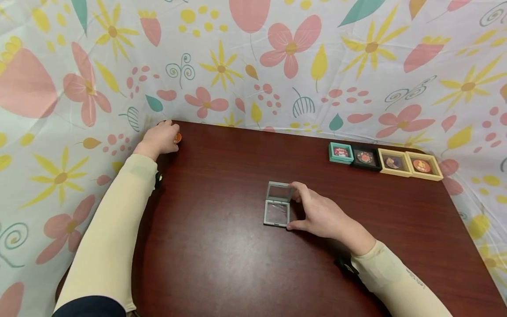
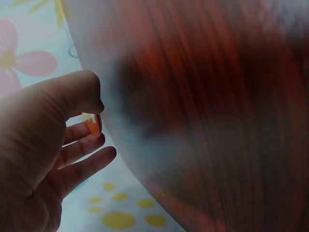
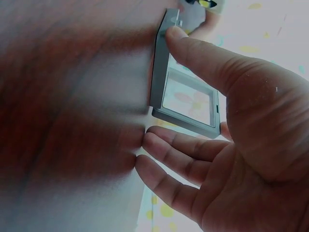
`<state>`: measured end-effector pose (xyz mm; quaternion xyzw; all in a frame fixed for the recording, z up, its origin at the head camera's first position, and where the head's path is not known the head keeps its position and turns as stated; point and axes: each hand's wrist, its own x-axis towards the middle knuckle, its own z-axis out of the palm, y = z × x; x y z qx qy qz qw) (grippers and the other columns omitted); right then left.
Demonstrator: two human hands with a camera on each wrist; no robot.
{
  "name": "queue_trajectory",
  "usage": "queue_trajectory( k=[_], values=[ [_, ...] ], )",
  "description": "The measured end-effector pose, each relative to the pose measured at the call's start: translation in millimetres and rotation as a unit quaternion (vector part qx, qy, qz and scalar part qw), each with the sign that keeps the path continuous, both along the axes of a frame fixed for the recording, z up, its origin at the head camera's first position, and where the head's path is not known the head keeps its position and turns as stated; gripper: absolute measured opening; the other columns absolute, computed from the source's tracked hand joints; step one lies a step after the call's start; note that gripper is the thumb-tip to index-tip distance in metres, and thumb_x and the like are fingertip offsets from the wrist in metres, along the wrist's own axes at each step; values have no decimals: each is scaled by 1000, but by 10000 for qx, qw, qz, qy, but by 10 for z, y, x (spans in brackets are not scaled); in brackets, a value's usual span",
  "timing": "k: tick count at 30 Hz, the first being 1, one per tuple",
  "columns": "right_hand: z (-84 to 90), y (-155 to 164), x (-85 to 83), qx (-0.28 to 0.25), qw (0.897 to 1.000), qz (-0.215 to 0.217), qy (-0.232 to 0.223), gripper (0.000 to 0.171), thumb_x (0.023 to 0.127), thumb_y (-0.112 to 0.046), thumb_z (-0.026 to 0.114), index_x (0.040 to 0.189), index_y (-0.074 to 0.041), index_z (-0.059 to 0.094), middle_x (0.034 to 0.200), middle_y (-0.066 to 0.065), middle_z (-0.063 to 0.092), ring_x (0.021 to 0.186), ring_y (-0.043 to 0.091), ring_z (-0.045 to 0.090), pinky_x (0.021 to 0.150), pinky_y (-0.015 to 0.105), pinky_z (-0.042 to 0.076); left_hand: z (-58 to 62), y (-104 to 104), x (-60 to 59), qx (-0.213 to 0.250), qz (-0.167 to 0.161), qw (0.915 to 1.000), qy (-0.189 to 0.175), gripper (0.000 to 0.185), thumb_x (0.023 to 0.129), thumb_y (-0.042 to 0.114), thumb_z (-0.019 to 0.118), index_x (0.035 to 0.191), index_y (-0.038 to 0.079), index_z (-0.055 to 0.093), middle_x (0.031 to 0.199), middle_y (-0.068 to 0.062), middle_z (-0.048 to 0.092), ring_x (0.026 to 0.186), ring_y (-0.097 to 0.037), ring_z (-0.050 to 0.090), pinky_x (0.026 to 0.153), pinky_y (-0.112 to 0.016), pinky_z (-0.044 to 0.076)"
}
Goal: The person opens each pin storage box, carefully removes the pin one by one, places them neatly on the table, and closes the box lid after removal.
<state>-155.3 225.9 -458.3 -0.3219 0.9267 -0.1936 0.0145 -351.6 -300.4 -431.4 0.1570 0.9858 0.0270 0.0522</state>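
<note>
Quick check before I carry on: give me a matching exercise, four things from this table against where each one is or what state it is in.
Things:
1. gray frame case
2. orange disc
3. teal case
4. black case

Places or states:
A. pinched by the left hand at the table's far left corner
B. left end of the row of four cases
C. open at mid-table, held by the right hand
D. second from the left in the row

Pairs: 1-C, 2-A, 3-B, 4-D
</note>
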Motion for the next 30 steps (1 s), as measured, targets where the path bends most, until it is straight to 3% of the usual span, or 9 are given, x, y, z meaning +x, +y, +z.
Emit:
queue_trajectory(
  k=[5,12,20,30],
  values=[
    [-9,4,0,15,10000,6,-7,110,83,-42,101,160,-8,30,125,12,69,112,27,71,83,46,59,-26,-113,-49,-15,77,9999,-88,30,94,9,75,116,-5,61,120,-30,56,107,-46,56,95,-59,50],
    [-12,11,-2,2,10000,11,33,111,82,-43,101,160,-8,31,124,12,68,112,28,70,84,47,59,-21,-195,-75,147,209,9994,-235,27,95,6,70,117,-7,60,120,-31,55,99,-46,58,89,-58,51],
    [8,3,1,26,9999,-24,-102,110,83,-44,100,161,-10,30,127,12,67,115,27,70,84,46,59,4,-284,-89,235,302,9987,-349,36,95,2,68,128,-12,62,130,-35,58,115,-50,56,102,-63,49],
    [6,11,7,3,10000,-32,-92,111,82,-43,101,161,-10,30,125,12,68,112,26,70,83,45,59,-16,-273,-93,279,387,9986,-224,43,94,3,68,134,-11,63,134,-35,59,120,-51,56,106,-64,48]
  ],
)
